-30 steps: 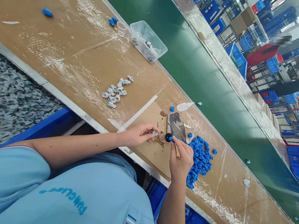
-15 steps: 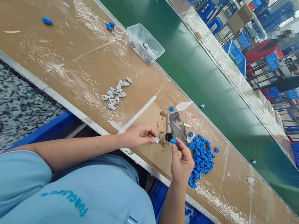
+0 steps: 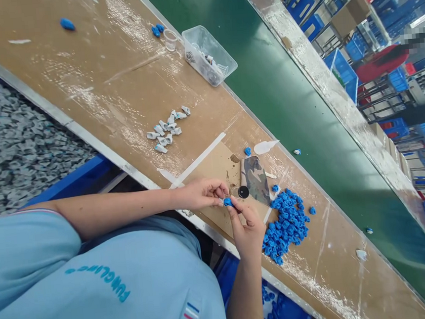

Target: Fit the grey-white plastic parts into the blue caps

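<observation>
My left hand is closed in a pinch; the small white-grey piece in it is almost wholly hidden by the fingers. Between the thumb and fingers of my right hand is a small blue piece, brought up against my left fingertips. Whether the two pieces touch or fit together cannot be made out. Just right of the fingers stands a small jar with a black top. A folded camouflage cloth lies beyond it. Beside my right hand is a heap of blue pieces.
Several white-grey pieces lie left of the cardboard sheet. A clear plastic box sits by the green conveyor belt. At the near left is a blue bin full of grey pieces. A person in red is across the belt.
My right hand has moved left, away from the jar, bringing the blue piece to my left fingertips. The white-grey piece there is now mostly covered. The view has shifted slightly.
</observation>
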A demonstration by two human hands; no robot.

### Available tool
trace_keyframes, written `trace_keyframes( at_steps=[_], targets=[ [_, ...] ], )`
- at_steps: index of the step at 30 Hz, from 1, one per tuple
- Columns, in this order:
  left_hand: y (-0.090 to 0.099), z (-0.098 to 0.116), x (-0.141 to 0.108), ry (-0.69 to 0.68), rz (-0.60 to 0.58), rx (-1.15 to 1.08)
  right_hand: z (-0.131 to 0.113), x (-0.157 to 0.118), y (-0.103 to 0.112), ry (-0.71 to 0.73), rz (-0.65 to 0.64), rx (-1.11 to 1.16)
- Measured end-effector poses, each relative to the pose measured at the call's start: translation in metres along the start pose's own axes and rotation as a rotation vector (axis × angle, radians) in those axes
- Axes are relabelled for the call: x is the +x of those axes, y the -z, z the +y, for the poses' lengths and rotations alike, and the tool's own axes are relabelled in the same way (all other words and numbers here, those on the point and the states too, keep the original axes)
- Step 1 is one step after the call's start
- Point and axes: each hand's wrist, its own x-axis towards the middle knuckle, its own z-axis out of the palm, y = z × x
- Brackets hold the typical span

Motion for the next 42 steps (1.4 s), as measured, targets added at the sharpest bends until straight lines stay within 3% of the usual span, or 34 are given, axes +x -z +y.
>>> trace_keyframes(
  at_steps=[9,15,20,36,42],
  targets=[
    [-0.002,0.006,-0.002,0.121,-0.110,-0.095,0.002,0.007,0.015,-0.091,-0.228,0.095],
    [-0.001,0.006,-0.002,0.144,-0.014,-0.127,0.008,-0.001,0.000,-0.196,-0.111,0.224],
    [0.000,0.007,-0.001,0.162,0.001,-0.140,0.004,-0.008,-0.008,-0.254,-0.017,0.268],
    [0.008,0.018,0.004,0.378,-0.093,-0.256,0.000,-0.011,-0.010,-0.191,-0.025,0.231],
    [0.006,0.014,0.006,0.344,-0.082,-0.218,0.005,-0.008,-0.009,-0.219,-0.024,0.234]
  ],
)
